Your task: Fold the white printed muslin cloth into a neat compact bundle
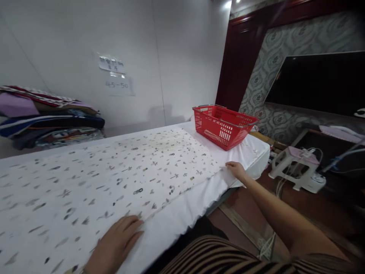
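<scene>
A white printed cloth (159, 167) with small plant-like motifs lies spread over a long table covered in a plain white sheet (176, 213). My left hand (115, 243) rests on the cloth close to its near edge, thumb and fingers apart. Farther right, my right hand (236, 170) has its fingers closed on the near right corner of the cloth, with the fingertips partly hidden. The cloth looks mostly flat, and its near edge runs between my two hands.
A red plastic basket (225, 127) stands at the table's far right end. Folded fabrics (51, 120) are stacked at the back left. Beyond the table sits a white stool (298, 163) with cables, and a bundle of cord (267, 245) lies on the floor.
</scene>
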Action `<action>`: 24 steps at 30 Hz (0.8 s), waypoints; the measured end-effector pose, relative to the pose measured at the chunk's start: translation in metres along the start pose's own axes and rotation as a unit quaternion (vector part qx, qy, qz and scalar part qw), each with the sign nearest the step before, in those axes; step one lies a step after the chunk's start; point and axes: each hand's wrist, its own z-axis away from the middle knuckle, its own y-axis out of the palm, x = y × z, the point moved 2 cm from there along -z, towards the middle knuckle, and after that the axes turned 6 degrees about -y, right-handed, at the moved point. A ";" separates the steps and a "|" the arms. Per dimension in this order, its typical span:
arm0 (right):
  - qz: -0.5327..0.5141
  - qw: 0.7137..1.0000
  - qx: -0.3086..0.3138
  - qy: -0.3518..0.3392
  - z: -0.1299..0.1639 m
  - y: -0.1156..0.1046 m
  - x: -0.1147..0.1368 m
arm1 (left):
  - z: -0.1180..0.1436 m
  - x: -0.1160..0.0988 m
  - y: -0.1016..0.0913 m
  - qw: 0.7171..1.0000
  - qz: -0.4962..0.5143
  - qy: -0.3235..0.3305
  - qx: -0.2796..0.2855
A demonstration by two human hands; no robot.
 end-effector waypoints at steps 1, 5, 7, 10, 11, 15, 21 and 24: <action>0.002 1.000 0.011 0.007 -0.004 -0.001 -0.003 | 0.000 0.000 0.002 1.000 -0.003 0.000 -0.002; 0.018 0.997 0.071 0.023 -0.016 0.005 -0.002 | -0.002 0.001 0.007 1.000 -0.021 0.005 -0.020; 0.040 0.994 0.100 0.025 -0.020 0.009 0.003 | -0.003 0.000 0.009 0.999 -0.025 0.008 -0.023; 0.088 0.987 0.132 0.024 -0.028 0.013 0.010 | -0.005 -0.002 0.010 0.999 -0.033 0.008 -0.026; 0.105 0.984 0.139 0.022 -0.031 0.013 0.012 | -0.006 -0.003 0.009 0.999 -0.039 0.009 -0.028; 0.162 0.972 0.166 0.028 -0.037 0.013 0.020 | -0.010 -0.006 0.008 0.996 -0.068 0.043 -0.044; 0.206 0.960 0.186 0.033 -0.039 0.014 0.030 | -0.013 -0.009 0.010 0.992 -0.088 0.070 -0.055; 0.216 0.958 0.184 0.030 -0.039 0.014 0.034 | -0.015 -0.013 0.010 0.993 -0.087 0.069 -0.041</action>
